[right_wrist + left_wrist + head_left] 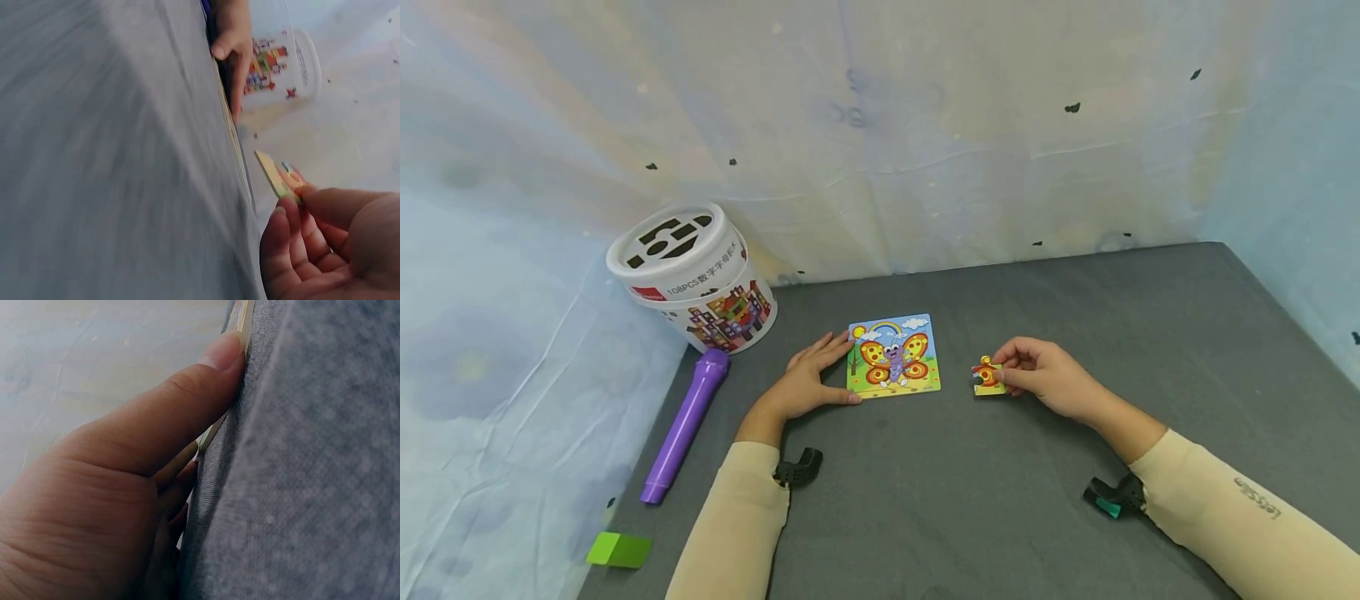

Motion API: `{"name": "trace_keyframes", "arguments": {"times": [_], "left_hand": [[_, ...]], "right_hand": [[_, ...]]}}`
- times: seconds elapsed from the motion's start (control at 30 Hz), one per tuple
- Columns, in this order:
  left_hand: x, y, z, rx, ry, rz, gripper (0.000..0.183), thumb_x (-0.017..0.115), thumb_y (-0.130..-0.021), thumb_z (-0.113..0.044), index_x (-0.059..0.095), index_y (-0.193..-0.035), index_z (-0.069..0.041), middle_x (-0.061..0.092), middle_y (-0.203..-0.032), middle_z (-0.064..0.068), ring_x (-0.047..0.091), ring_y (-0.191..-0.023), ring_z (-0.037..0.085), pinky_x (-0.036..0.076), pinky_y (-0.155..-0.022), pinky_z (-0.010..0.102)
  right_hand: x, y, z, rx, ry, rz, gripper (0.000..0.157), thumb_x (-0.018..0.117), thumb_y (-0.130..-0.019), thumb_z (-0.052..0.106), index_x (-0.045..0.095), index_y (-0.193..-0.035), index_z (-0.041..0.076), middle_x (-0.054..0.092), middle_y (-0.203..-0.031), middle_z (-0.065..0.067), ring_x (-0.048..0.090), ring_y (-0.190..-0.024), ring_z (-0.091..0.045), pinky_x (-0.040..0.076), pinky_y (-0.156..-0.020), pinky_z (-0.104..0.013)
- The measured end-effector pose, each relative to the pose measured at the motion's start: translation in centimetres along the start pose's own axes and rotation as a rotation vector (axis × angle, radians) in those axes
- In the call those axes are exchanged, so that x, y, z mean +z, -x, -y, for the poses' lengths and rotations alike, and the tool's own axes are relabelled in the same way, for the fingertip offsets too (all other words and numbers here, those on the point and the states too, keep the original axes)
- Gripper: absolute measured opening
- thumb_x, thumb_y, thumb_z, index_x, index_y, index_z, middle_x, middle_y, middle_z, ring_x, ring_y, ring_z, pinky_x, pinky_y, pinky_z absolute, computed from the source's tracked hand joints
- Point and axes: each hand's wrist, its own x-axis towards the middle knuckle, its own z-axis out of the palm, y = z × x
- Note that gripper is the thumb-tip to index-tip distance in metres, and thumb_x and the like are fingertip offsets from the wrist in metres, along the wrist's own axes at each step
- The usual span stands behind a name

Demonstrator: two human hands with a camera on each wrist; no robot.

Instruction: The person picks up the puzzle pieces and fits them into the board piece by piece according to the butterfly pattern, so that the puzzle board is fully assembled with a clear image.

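Note:
A square butterfly picture board (pixel 893 356) lies flat on the grey cloth. My left hand (pixel 806 382) rests beside it with straight fingers, the fingertips at its upper left edge and the thumb at its lower left corner. In the left wrist view the thumb (pixel 181 403) touches the board's edge. To the right of the board, my right hand (pixel 1047 375) pinches a yellow, red-patterned jigsaw piece (pixel 986 377) between thumb and fingers. The right wrist view shows the piece (pixel 275 175) tilted and raised; its part under the fingertips is hidden.
A white tub (pixel 700 283) with shape-cut lid stands at the back left. Beside it lies a purple tube-like stick (pixel 686 426), and nearer the front left a green block (pixel 619 550). A draped cloth wall (pixel 925 167) rises behind the grey table (pixel 940 500).

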Motion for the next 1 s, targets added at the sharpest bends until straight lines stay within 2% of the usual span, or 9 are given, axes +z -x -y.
{"name": "trace_keyframes", "arguments": {"times": [0.27, 0.53, 0.8, 1.0], "left_hand": [[-0.1, 0.0, 0.0, 0.009, 0.008, 0.002, 0.107, 0.092, -0.087, -0.051, 0.036, -0.173, -0.02, 0.023, -0.179, -0.008, 0.006, -0.166, 0.023, 0.0, -0.127, 0.061], [-0.2, 0.0, -0.1, 0.009, 0.004, 0.007, 0.107, 0.092, -0.087, -0.052, 0.037, -0.173, -0.019, 0.023, -0.179, -0.006, 0.006, -0.166, 0.025, 0.0, -0.126, 0.062], [-0.2, 0.0, 0.0, 0.009, -0.003, 0.003, 0.107, 0.092, -0.087, -0.051, 0.036, -0.173, -0.019, 0.022, -0.179, -0.007, 0.006, -0.166, 0.023, 0.001, -0.127, 0.061], [-0.1, 0.0, 0.1, 0.009, -0.004, 0.005, 0.107, 0.092, -0.087, -0.051, 0.036, -0.173, -0.019, 0.022, -0.179, -0.007, 0.006, -0.166, 0.023, 0.0, -0.127, 0.061]], "right_hand": [[3.8, -3.8, 0.3, -0.037, -0.03, 0.019, 0.015, 0.07, -0.108, 0.006, 0.071, -0.12, -0.003, 0.071, -0.1, -0.017, 0.071, -0.087, -0.033, 0.063, -0.077, -0.04], [6.5, -6.5, 0.9, 0.003, -0.02, -0.007, 0.017, 0.069, -0.108, 0.005, 0.071, -0.122, -0.005, 0.074, -0.098, -0.014, 0.073, -0.085, -0.029, 0.063, -0.075, -0.04], [7.4, -7.5, 1.3, 0.047, 0.01, -0.019, 0.018, 0.071, -0.107, 0.007, 0.072, -0.121, -0.004, 0.074, -0.089, -0.012, 0.071, -0.077, -0.026, 0.061, -0.067, -0.039], [7.8, -7.2, 1.3, 0.059, 0.012, -0.003, 0.026, 0.069, -0.109, 0.012, 0.071, -0.129, -0.004, 0.072, -0.094, -0.013, 0.069, -0.079, -0.025, 0.061, -0.07, -0.04]]}}
